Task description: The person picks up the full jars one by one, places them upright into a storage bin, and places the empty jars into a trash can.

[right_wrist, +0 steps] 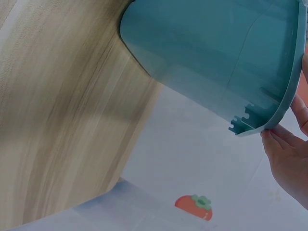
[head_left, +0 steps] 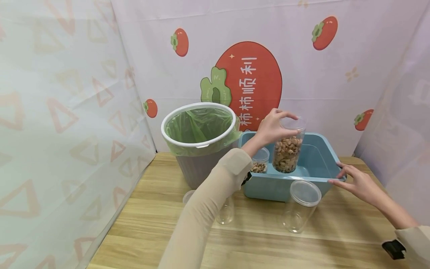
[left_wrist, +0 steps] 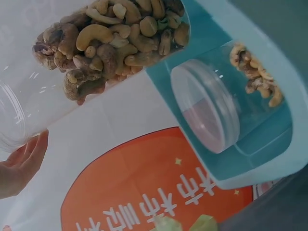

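"Beige sleeve (head_left: 208,213) closest to the lens. Where does that arm lead?"

"Over the wood-grain worktop (head_left: 151,220), past the bin with its green liner (head_left: 201,125), to the blue plastic tub (head_left: 268,186)."

"Who has the tub?"

"Right hand (head_left: 361,185): thumb and fingers pinch the rim at the near right corner. It looks stiff, and that lip seems a sound place to steady it."

"And the other?"

"Left hand (head_left: 273,129) has thumb and fingers pinching the cashew jar (head_left: 287,155) near its lid. The jar is nearly upright over the tub; I can't tell whether its base touches the bottom."

"How would it handle?"

"Fairly light, I'd guess, with the weight low where the nuts lie. The clear wall looks rigid and slick, likely thin plastic that could crack if dropped. I'd wrap the body below the lid, in case the lid works loose."

"Other jars?"

"An empty lidded jar (head_left: 299,213) before the tub, and a smaller nut jar (head_left: 260,164) inside, at the left end."

"Labels?"

"None I can see on the jars. Only the backdrop's big persimmon (head_left: 265,78) bears writing, turned sideways: 柿柿顺利."
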`<state>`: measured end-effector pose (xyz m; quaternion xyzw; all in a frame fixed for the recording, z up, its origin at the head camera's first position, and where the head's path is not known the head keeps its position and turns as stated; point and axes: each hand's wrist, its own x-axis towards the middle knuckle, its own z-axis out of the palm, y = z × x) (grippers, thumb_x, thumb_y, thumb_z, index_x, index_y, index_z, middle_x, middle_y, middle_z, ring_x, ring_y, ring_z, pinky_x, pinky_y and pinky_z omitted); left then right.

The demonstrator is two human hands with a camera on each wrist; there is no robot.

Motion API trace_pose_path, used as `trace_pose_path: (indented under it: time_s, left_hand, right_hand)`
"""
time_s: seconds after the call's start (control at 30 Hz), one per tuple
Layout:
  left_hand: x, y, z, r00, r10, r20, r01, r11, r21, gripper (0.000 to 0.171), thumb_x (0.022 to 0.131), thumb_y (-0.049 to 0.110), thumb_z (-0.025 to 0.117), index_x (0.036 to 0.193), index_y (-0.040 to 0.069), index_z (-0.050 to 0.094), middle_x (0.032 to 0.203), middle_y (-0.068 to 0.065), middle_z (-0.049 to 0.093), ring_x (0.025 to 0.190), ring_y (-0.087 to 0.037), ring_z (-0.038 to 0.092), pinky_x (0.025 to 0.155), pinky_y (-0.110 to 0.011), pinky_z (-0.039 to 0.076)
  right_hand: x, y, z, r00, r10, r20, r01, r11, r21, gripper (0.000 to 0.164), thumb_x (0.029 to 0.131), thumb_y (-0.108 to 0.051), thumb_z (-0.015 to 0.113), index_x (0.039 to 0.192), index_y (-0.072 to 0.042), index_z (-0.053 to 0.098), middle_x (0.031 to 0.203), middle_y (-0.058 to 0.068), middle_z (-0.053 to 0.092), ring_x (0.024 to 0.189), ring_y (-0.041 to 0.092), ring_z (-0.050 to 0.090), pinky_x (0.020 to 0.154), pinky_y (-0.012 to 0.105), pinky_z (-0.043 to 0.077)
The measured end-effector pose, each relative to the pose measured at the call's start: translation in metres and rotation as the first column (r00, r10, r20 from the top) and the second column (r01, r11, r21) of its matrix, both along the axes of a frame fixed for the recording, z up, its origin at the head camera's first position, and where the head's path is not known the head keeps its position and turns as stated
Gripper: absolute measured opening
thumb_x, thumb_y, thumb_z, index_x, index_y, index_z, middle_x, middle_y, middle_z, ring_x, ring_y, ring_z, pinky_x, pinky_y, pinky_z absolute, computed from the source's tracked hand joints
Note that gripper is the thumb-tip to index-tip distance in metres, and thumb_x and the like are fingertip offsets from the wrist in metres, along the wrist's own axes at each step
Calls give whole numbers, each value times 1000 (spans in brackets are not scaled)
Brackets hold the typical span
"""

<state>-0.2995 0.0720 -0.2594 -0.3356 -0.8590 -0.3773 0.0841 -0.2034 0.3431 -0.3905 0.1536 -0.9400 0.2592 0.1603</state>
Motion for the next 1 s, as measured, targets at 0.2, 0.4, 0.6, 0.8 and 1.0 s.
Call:
trace_pose_path:
  time_s: [0.2,0.4,0.6,0.8,1.0]
  left_hand:
    - [-2,6,-21,1000,24,9,-24,1000,-9,36,73,32,71,107,21,64,111,-1,47,94,-7,44,68,-15,39]
    - [-2,12,-42,999,43,7,-43,999,-29,37,72,32,72,106,21,64,109,-1,49,95,-8,44,70,-15,38]
    - [-1,15,-59,996,59,69,-56,998,-34,37,72,31,73,106,20,64,108,-1,47,89,-9,45,68,-16,40]
    - [0,18,-74,995,64,72,-61,997,-42,38,70,31,74,105,22,64,109,-1,47,87,-9,46,66,-16,40]
    - [4,20,-91,996,66,52,-64,997,-30,37,71,29,74,105,20,64,115,-5,46,96,-12,47,72,-20,42]
  right_hand:
    - [0,-1,-1,1000,-2,12,2,1000,-2,23,71,-19,73,76,-9,53,116,35,45,86,48,50,52,22,34]
    - [0,-2,0,1000,1,17,-1,1000,-1,23,72,-19,72,76,-8,52,116,35,45,87,49,49,52,22,34]
    - [0,-1,0,1000,-6,22,6,1000,-3,24,72,-19,73,77,-8,53,117,35,44,88,49,49,52,22,34]
    - [1,-2,1,1000,-7,14,7,1000,0,23,72,-19,73,76,-9,53,116,35,45,88,49,50,54,23,35]
    - [1,-1,2,1000,-5,18,5,1000,0,24,72,-20,73,76,-9,52,116,36,45,89,50,49,54,23,36]
